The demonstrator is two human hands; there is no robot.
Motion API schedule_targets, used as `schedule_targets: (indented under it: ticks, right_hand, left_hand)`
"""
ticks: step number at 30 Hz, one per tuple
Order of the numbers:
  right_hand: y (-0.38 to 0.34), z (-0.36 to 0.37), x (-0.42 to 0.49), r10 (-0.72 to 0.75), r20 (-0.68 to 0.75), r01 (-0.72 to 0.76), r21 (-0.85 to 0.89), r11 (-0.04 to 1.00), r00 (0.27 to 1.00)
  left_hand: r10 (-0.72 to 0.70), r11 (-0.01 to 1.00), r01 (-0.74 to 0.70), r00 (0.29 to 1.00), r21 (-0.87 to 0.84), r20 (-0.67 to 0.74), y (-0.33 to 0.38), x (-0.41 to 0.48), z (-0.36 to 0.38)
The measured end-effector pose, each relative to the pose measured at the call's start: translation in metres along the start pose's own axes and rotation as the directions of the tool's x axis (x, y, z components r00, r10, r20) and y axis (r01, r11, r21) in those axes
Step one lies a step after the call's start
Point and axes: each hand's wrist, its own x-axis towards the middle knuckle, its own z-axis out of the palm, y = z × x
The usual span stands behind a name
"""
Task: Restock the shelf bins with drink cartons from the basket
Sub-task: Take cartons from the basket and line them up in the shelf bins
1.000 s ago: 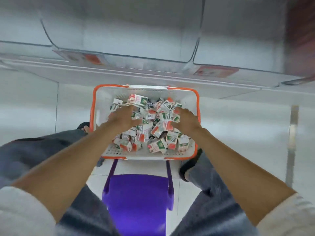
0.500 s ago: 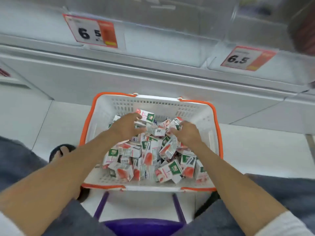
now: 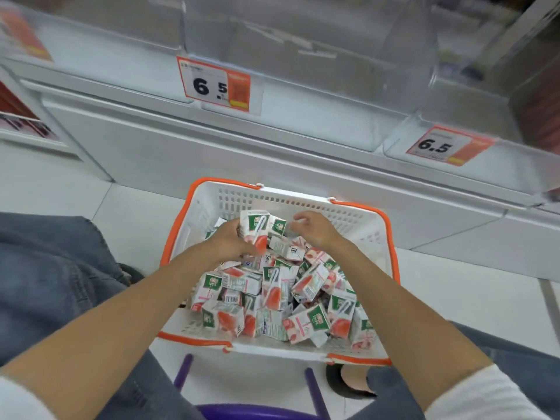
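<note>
Above basket [image 3: 230, 201], carton [image 3: 254, 230] upright in left grip [image 3: 225, 241], right grip [image 3: 312, 228] just beside

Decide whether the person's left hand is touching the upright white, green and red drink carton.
Touching. The head view shows the left hand curled round the white, green and red drink carton.

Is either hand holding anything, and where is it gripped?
The left hand grips one drink carton by its lower part. The right hand hovers with loosely curled fingers, seemingly holding nothing.

Basket [image 3: 363, 224] far end free; rest packed w/ cartons [image 3: 274, 294]
</note>
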Motion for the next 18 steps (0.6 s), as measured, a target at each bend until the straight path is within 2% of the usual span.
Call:
schedule_targets:
  ticks: [2,4,6,9,12,15,18]
  right_hand:
    - [0.009,0.018,0.009,0.067,0.118,-0.034,-0.265,0.964,0.991]
    - [0.014,0.033,0.013,0.12,0.159,-0.033,-0.466,0.884,0.98]
    - [0.018,0.041,0.016,0.123,0.098,-0.059,-0.499,0.865,0.988]
    - [0.017,0.04,0.014,0.142,0.003,-0.138,-0.21,0.968,0.99]
    - [0.011,0.03,0.01,0.116,-0.098,-0.111,0.05,0.993,0.988]
    - [-0.002,0.019,0.003,0.13,-0.19,-0.051,0.372,0.927,0.973]
    - [-0.024,0.012,-0.015,0.068,-0.198,0.056,0.56,0.827,0.978]
  left_hand:
    - [-0.011,0.999,0.011,1.0,-0.038,-0.015,-0.008,0.003,-0.01]
    - [-0.025,0.997,0.024,0.999,-0.07,-0.023,-0.012,0.006,-0.016]
    - [-0.039,0.995,0.037,0.999,-0.088,-0.023,-0.015,0.009,-0.018]
    - [-0.051,0.989,0.048,0.999,-0.141,-0.018,-0.017,0.013,-0.019]
    - [-0.041,0.98,0.04,0.999,-0.194,-0.004,-0.013,0.014,-0.019]
    - [-0.029,0.971,0.029,1.0,-0.238,0.005,-0.009,0.017,-0.017]
    - [-0.002,0.953,0.019,0.998,-0.303,0.056,0.003,0.011,-0.015]
